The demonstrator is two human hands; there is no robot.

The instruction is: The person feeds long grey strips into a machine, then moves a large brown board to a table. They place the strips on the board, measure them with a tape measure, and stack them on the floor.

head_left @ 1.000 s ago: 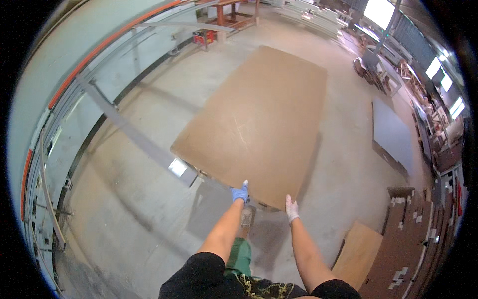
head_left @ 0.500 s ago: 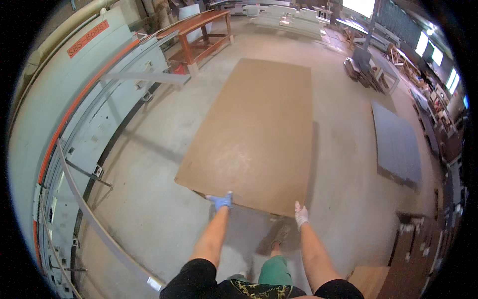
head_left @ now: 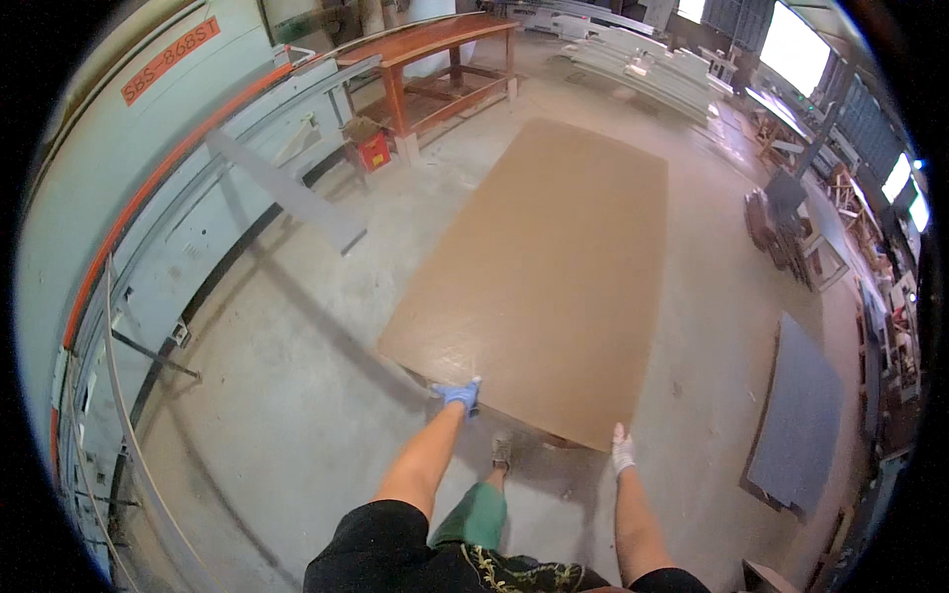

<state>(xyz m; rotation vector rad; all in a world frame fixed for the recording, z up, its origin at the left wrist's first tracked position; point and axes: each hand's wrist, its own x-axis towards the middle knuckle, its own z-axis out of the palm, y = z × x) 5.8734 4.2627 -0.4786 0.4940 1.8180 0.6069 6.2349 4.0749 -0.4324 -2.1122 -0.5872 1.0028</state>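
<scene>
A large brown rectangular board [head_left: 554,267] stretches away in front of me, raised above the floor at its near end. My left hand [head_left: 460,393], in a blue glove, grips the near edge left of its middle, with the thumb on top and the other fingers mostly hidden below. At the near right corner, my right hand [head_left: 622,450], in a white glove, is closed on the side edge. What supports the far end of the board is hidden beneath it.
A long pale machine [head_left: 227,227] runs along the left, with a grey arm [head_left: 292,193] jutting over the floor. Beyond it stand a reddish wooden table [head_left: 435,59] and a red box [head_left: 373,151]. Stacked pale panels [head_left: 643,74] lie far off; a grey sheet [head_left: 799,415] is at right.
My view has swung left, so the board and both hands appear farther right. A shoe shows below the near edge. Both hands keep their hold on the board.
</scene>
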